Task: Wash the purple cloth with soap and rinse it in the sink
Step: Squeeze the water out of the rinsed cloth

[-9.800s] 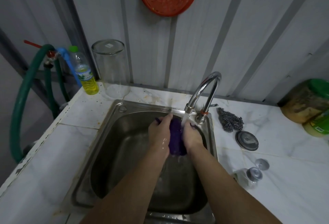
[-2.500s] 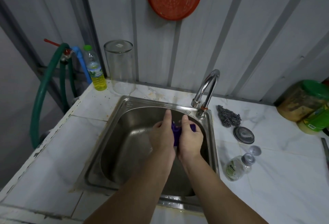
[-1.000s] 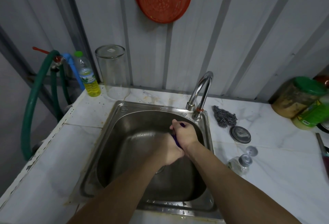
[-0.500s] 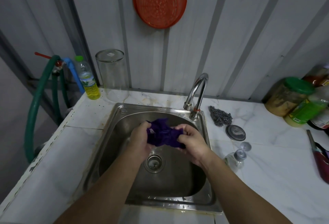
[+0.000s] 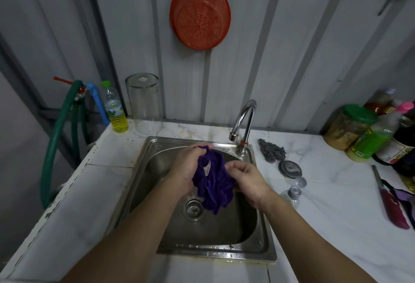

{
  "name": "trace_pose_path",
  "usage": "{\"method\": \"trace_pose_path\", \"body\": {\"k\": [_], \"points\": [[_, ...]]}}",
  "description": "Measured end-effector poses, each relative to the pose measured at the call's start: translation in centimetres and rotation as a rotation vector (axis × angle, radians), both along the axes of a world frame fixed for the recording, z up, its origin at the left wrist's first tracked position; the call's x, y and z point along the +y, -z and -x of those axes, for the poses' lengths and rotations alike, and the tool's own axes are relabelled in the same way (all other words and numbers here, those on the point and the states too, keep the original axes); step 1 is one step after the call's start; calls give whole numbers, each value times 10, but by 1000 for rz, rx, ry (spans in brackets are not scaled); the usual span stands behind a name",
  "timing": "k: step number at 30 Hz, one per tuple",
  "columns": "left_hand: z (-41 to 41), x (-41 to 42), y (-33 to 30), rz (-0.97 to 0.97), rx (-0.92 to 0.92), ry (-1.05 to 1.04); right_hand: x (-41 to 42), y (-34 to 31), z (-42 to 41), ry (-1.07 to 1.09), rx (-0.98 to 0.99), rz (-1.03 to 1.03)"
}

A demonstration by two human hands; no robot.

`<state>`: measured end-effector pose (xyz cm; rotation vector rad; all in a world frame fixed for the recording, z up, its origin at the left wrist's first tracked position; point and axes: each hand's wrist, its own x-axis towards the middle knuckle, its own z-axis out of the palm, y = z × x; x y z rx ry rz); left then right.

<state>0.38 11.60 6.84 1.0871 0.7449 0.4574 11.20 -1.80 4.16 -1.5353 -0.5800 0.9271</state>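
Observation:
The purple cloth (image 5: 213,181) hangs bunched between both hands above the steel sink (image 5: 148,157), its lower end drooping toward the drain (image 5: 193,208). A small pale label shows on it. My left hand (image 5: 187,166) grips its upper left part. My right hand (image 5: 246,179) pinches its right side. The chrome faucet (image 5: 243,121) stands at the sink's back right; no water stream is visible. A small clear soap bottle (image 5: 292,195) lies on the counter right of the sink.
A steel scourer (image 5: 271,152) and a round metal lid (image 5: 290,169) lie right of the faucet. Jars and bottles (image 5: 368,134) crowd the far right, with a dark red knife handle (image 5: 391,206). A yellow liquid bottle (image 5: 115,109), a glass jar (image 5: 144,103) and a green hose (image 5: 56,134) are at the left.
The water was running 9.8 s ago and has stopped. Both hands have lifted the cloth and loosened it from a tight squeeze into a hanging bunch.

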Motion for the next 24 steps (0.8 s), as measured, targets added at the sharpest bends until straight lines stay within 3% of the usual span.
{"method": "trace_pose_path", "body": {"k": [3,5,8,11,16,19,24], "points": [[0,2,0,-54,71,-6,-1,-8,-2,138,128,-13],[1,1,-1,-37,132,-7,-7,-11,-1,106,257,-28],[8,-2,-13,219,97,42,-17,-13,-1,-93,351,-80],[15,0,-12,425,-25,119,-20,-13,1,-75,339,-154],[31,-19,17,293,57,269,-20,-6,8,88,456,-223],[33,-26,27,221,25,145,-32,-2,11,54,529,-181],[33,-50,37,103,77,46,-61,6,22,173,333,-12]]}}
